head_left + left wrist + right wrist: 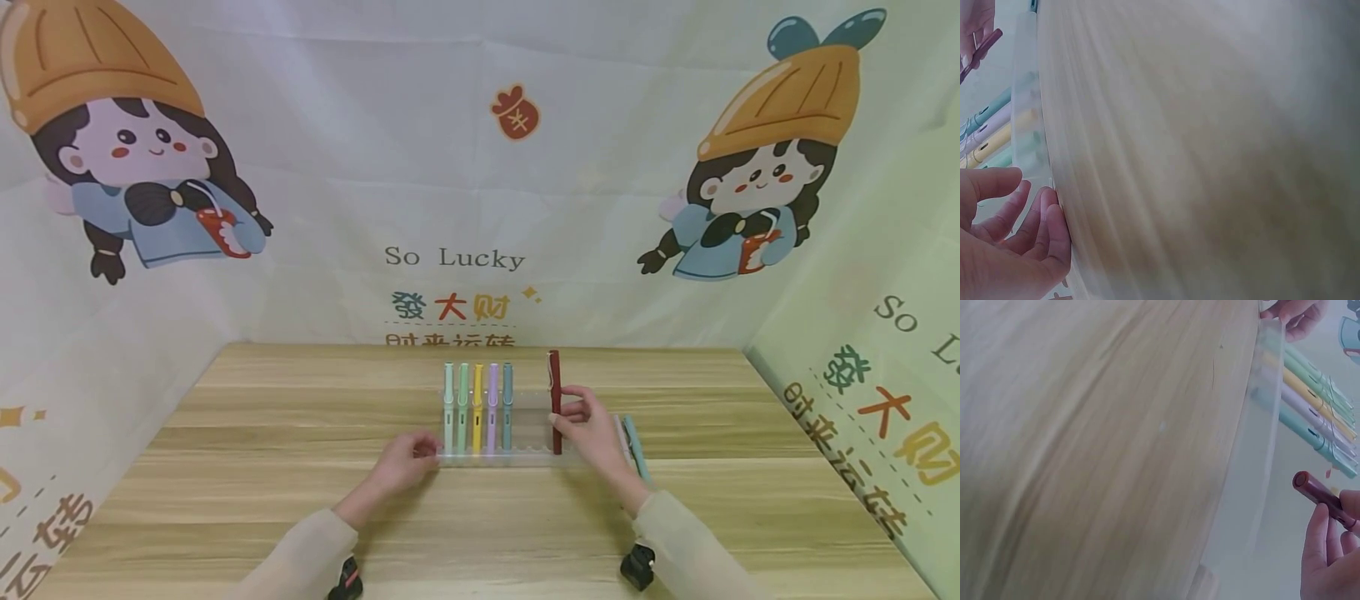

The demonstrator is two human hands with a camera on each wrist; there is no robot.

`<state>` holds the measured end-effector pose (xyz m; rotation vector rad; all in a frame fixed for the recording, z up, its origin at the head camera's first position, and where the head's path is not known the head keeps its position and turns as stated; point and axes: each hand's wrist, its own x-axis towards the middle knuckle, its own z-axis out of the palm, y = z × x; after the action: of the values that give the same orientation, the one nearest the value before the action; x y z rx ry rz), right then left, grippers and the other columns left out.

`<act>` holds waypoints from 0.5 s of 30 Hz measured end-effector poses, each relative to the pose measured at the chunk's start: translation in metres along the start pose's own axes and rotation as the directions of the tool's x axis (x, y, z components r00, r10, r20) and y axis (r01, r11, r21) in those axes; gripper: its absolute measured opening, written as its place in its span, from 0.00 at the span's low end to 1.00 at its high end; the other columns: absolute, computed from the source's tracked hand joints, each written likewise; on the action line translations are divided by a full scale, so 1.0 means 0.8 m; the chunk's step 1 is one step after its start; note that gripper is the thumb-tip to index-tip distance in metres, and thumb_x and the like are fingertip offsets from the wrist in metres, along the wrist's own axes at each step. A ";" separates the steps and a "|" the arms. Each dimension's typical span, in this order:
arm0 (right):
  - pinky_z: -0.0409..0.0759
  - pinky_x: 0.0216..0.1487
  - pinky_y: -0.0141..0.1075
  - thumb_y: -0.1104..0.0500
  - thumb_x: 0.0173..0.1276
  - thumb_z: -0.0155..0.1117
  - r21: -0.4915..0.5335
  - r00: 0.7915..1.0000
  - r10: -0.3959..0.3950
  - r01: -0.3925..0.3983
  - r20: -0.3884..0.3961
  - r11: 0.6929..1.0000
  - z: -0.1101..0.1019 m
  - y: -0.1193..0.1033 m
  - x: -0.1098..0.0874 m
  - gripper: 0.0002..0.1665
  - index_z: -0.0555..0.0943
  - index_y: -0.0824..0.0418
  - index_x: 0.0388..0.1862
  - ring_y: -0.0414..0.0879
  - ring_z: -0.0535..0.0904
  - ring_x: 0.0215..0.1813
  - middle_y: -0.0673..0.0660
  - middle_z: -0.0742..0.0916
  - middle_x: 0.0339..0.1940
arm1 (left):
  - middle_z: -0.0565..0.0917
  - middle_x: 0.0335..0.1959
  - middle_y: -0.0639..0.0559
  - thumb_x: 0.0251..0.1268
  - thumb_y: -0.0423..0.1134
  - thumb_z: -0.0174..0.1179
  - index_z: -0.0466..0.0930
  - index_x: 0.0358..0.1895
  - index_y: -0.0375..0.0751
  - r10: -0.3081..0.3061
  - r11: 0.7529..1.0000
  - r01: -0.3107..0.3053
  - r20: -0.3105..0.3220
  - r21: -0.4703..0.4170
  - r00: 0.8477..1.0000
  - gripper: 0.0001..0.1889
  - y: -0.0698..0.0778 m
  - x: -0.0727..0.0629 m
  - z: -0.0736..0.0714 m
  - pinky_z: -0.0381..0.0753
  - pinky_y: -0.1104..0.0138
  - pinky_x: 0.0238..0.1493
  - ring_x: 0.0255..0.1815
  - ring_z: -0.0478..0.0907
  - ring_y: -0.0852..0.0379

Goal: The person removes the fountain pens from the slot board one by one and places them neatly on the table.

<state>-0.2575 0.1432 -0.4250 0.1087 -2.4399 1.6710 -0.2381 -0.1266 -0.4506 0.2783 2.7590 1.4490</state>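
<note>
A clear pen stand (480, 461) sits on the table with several capped pens upright in its left part: pale mint (448, 408), green (463, 408), yellow (478, 408), lilac (492, 408) and teal (507, 408). My left hand (408, 460) holds the stand's left end, thumb and fingertips at its corner (1016, 225). Between thumb and fingers, my right hand (588, 425) pinches a dark red pen (555, 400) near the stand's right end. That pen stands nearly upright; in the right wrist view its lower end (1301, 480) is apart from the stand's front ledge (1266, 456).
Right of the stand, partly behind my right wrist, a teal pen (635, 446) and a pale pen (621, 433) lie on the wooden table (300, 433). A printed cloth (450, 192) hangs behind the table and along both sides.
</note>
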 end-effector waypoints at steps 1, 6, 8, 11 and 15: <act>0.75 0.32 0.35 0.66 0.53 0.64 -0.005 1.000 -0.005 0.005 0.002 1.000 -0.003 0.001 0.000 0.25 0.71 0.62 0.52 0.49 0.76 0.36 0.57 0.80 0.31 | 0.77 0.28 0.48 0.49 0.24 0.57 0.76 0.35 0.29 0.001 1.000 -0.001 0.000 0.001 1.000 0.08 0.000 0.000 0.000 0.76 0.62 0.36 0.32 0.74 0.53; 0.75 0.31 0.34 0.67 0.53 0.64 -0.003 1.000 -0.022 0.022 0.013 1.000 -0.016 0.003 -0.001 0.26 0.70 0.64 0.52 0.50 0.76 0.35 0.58 0.81 0.30 | 0.77 0.28 0.48 0.49 0.25 0.57 0.75 0.35 0.28 0.001 1.000 -0.001 0.003 -0.004 1.000 0.08 0.000 0.000 -0.001 0.76 0.63 0.36 0.33 0.74 0.53; 0.76 0.31 0.34 0.68 0.54 0.63 0.008 1.000 -0.011 0.011 0.026 1.000 -0.022 0.004 -0.001 0.25 0.70 0.65 0.52 0.49 0.76 0.35 0.59 0.80 0.31 | 0.77 0.28 0.48 0.49 0.25 0.57 0.75 0.35 0.28 -0.003 1.000 0.003 0.005 -0.009 1.000 0.08 0.000 0.000 -0.001 0.76 0.63 0.36 0.33 0.74 0.53; 0.77 0.32 0.36 0.69 0.55 0.61 0.026 0.999 0.002 -0.003 0.051 1.000 -0.032 0.005 -0.002 0.25 0.68 0.67 0.53 0.48 0.75 0.34 0.60 0.79 0.32 | 0.77 0.28 0.48 0.49 0.25 0.57 0.75 0.36 0.28 -0.002 1.000 0.002 0.007 -0.013 1.000 0.08 -0.001 -0.001 -0.001 0.76 0.63 0.36 0.33 0.74 0.53; 0.78 0.32 0.41 0.70 0.55 0.60 0.047 0.998 0.009 -0.012 0.067 0.999 -0.046 0.008 -0.002 0.26 0.67 0.68 0.54 0.46 0.74 0.33 0.62 0.78 0.33 | 0.77 0.28 0.48 0.49 0.25 0.57 0.75 0.36 0.28 0.002 1.000 -0.002 0.007 -0.012 1.000 0.08 -0.001 -0.001 -0.001 0.76 0.63 0.36 0.33 0.74 0.53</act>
<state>-0.2530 0.1800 -0.4183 0.1607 -2.4534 1.7580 -0.2379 -0.1279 -0.4512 0.2854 2.7440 1.4619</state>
